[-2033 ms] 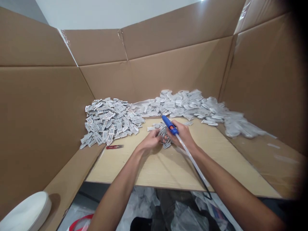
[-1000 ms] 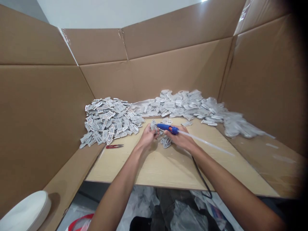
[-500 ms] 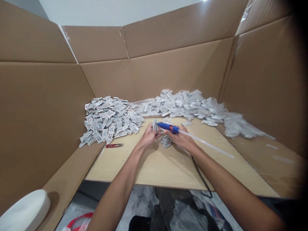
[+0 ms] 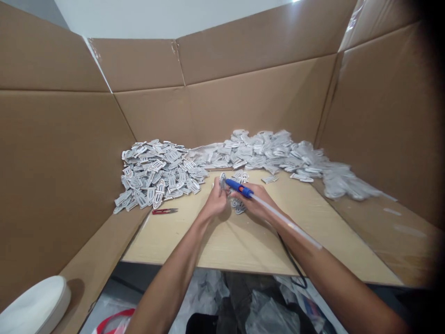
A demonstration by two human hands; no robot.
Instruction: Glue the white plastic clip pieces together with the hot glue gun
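Note:
My left hand (image 4: 216, 200) pinches a small grey-and-white oval piece (image 4: 223, 180), held upright above the board. My right hand (image 4: 259, 198) is wrapped round a blue glue gun (image 4: 239, 187), whose tip points left at the held piece. A long clear glue stick (image 4: 288, 222) sticks out of the gun's back, over my right forearm. Below and between my hands, more oval pieces (image 4: 239, 206) lie on the pale board (image 4: 243, 250), partly hidden by my fingers. A loose piece (image 4: 270, 179) rests just beyond my right hand.
A heap of grey pieces (image 4: 160, 174) sits at the back left, with red-handled snips (image 4: 164, 211) in front. Plastic-wrapped pieces (image 4: 271, 150) spread along the back right. Cardboard walls (image 4: 257, 97) surround the board. A white round object (image 4: 38, 306) is at lower left; a black cable (image 4: 290, 260) hangs near my right forearm.
The gun's back end and glue stick have swung down and left, and its tip has shifted slightly left. The held piece has turned and now looks narrower.

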